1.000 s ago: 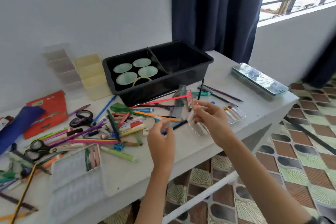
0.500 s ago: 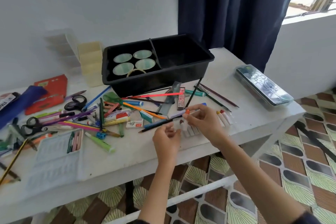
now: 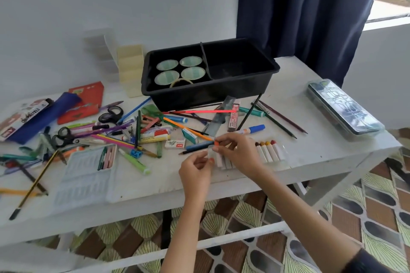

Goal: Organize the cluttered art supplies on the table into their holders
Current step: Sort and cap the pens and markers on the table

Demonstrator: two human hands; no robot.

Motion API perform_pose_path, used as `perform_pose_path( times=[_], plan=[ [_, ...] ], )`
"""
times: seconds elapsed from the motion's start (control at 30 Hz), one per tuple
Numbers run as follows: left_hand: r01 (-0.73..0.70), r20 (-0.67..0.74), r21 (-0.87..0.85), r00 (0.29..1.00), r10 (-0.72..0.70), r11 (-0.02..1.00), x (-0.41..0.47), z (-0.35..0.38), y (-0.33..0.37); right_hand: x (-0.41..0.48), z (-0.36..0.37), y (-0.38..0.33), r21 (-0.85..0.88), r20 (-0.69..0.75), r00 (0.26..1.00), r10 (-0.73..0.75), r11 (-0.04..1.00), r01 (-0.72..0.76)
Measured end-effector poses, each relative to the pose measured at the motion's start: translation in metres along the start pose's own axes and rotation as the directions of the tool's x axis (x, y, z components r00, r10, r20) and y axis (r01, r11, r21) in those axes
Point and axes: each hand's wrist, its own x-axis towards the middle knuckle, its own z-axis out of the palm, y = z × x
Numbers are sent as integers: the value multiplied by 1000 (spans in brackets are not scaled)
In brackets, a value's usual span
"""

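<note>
The right hand [image 3: 240,154] and left hand [image 3: 196,167] meet near the front edge of the table [image 3: 166,184], at about 6 o'clock from the black bin [image 3: 199,93]. Between them is one white-wrapped pastel [image 3: 215,144], tilted, with its orange tip up. The right thumb and forefinger pinch that upper end. The left fingertips [image 3: 207,158] are curled round the lower end, at 7 o'clock from the tip. The stick's middle shows in the gap between the two grips. Just at 3 o'clock of the right hand lies a clear tray [image 3: 285,158] holding a row of pastels; more white sticks show under the right palm.
</note>
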Motion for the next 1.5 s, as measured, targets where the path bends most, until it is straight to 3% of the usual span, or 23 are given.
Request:
perform_pose_path(
  times=[0.33,0.5,0.6,0.87,0.97,1.13,1.33,1.5],
  plan=[
    [51,92,-33,995,-48,998,1,-7,-4,3,10,1,-10,-46,999,-24,1000,24],
    [106,88,-64,991,-100,992,1,-6,-6,0,15,8,-363,-59,976,-208,916,173],
    [115,80,-65,991,-110,991,1,-5,-7,-5,20,15,-471,-89,932,-351,839,271],
    [103,71,-70,993,-98,992,-2,-5,-4,-11,24,13,-643,-68,921,-383,723,253],
    [123,63,-146,991,-115,982,-4,-7,-1,-9,23,9,-554,-69,942,-329,798,238],
    [77,-63,-266,993,-97,961,-7,-32,10,-10,41,-20,-304,-133,921,-366,900,314],
    [2,-254,-306,964,-83,952,0,-100,15,-13,90,-71,-125,124,926,-358,920,372],
    [-63,-464,-328,880,-103,943,1,-182,2,-22,159,-119,48,287,887,-361,930,363]
  ],
)
